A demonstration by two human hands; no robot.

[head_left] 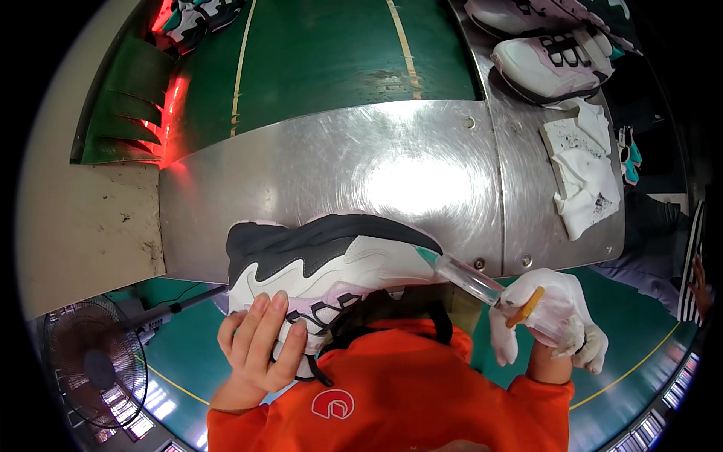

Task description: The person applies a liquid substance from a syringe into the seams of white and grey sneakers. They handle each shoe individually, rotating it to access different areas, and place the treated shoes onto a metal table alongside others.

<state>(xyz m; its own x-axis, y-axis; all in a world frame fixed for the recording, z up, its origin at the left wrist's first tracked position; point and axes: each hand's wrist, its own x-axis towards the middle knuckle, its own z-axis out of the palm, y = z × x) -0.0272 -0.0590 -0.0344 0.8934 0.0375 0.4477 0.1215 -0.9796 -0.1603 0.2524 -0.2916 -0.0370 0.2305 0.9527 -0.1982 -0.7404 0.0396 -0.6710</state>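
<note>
A white, grey and lilac sneaker (324, 264) is held on its side at the near edge of the metal table, its dark sole upward and its toe to the right. My left hand (263, 339), bare, grips it around the laces and tongue. My right hand (550, 309) wears a white glove and is closed around a clear plastic tool (471, 279). The tool's teal end meets the sneaker's toe; its exact kind does not show. A short tan stick-like piece (526, 306) shows at the gloved fingers.
Beyond the metal table (316, 166) lies a green conveyor belt (324, 60), with red-lit flaps (124, 113) at its left. More sneakers (550, 68) and stained white cloths (584, 169) are at the right. A fan (98, 365) stands lower left. Another person's hand (700, 286) shows far right.
</note>
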